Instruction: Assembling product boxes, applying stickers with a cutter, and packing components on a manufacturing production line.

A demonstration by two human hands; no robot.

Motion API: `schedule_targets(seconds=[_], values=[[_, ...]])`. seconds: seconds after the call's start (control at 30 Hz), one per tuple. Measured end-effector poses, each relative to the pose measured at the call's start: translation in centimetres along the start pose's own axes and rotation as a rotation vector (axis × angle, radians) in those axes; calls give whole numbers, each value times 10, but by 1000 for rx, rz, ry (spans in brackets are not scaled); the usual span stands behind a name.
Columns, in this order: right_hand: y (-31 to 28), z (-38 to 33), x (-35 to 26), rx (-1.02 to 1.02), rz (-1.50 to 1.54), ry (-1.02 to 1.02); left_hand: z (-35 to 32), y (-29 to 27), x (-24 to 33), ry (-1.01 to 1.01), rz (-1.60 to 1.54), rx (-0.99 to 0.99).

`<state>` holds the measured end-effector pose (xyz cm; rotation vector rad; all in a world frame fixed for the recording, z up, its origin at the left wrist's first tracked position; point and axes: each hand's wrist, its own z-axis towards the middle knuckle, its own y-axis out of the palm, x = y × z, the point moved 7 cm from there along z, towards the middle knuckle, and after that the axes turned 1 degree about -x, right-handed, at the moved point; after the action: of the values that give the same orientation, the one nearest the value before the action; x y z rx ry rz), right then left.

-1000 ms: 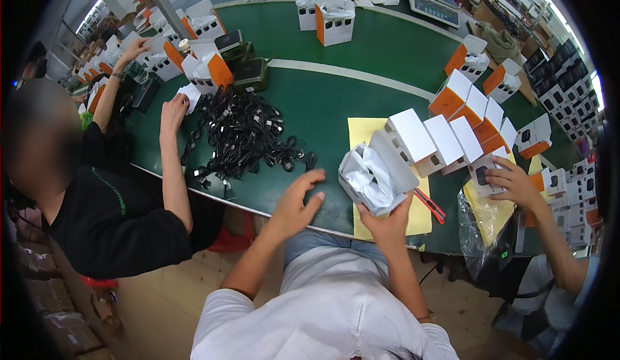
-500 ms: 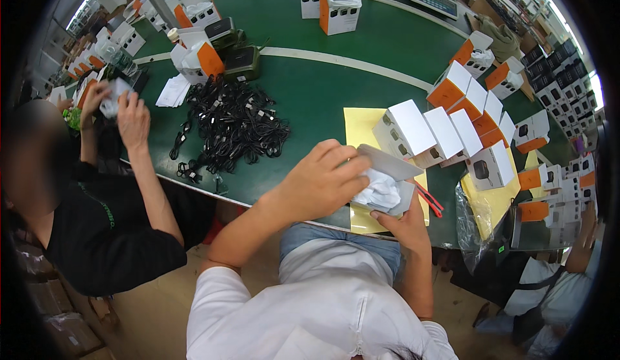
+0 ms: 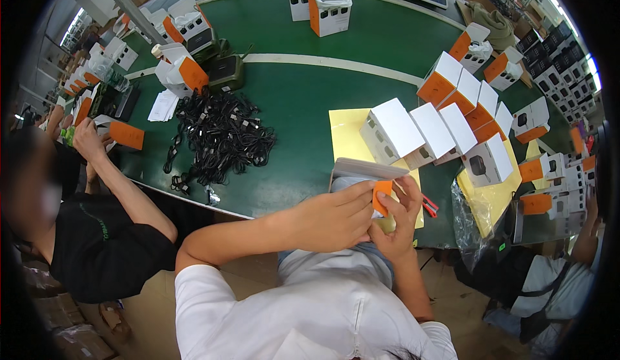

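Observation:
Close to the table's front edge, a small carton (image 3: 363, 167) stands with its grey-white lid raised. My left hand (image 3: 336, 221) reaches across its near side, fingers closed at an orange panel (image 3: 382, 194). That panel is pinched by my right hand (image 3: 398, 221), thumb in front and fingers behind. Most of the carton's body and its contents are hidden behind my hands. Yellow sheets (image 3: 343, 134) lie beneath, and a red cutter (image 3: 429, 207) rests just right of my right hand.
Closed white cartons (image 3: 392, 130) stand in rows to the right. A heap of black cables (image 3: 223, 134) covers the left-middle table. On the left, a co-worker in black (image 3: 110, 237) handles an orange-and-white box (image 3: 126, 135). Crumpled clear plastic (image 3: 468, 224) hangs at the front edge.
The carton has turned, and its white wrapped contents are now mostly out of sight. My left hand moved down in front of it; my right fingers came up onto the orange panel.

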<state>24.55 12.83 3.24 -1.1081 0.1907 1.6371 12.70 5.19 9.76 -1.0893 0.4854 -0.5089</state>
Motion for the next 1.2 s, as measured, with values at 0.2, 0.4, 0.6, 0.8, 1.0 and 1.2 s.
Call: schedule_targets(seconds=[0.2, 0.4, 0.6, 0.8, 1.0, 1.2], values=[[10, -4, 10, -119, 101, 63, -76, -16, -27, -291, -295, 625], [3, 1, 8, -109, 82, 84, -61, 6, -28, -294, -420, 313], [-4, 12, -2, -176, 41, 100, -47, 8, -27, -289, -400, 165], [-5, 20, -1, -44, 244, 196, -52, 4, -54, -422, -629, 414], [-11, 12, 2, -97, 114, 321, -73, 11, -50, -671, -505, 584], [-6, 8, 6, -99, 337, 203, -29, -14, -27, -273, -57, 87]])
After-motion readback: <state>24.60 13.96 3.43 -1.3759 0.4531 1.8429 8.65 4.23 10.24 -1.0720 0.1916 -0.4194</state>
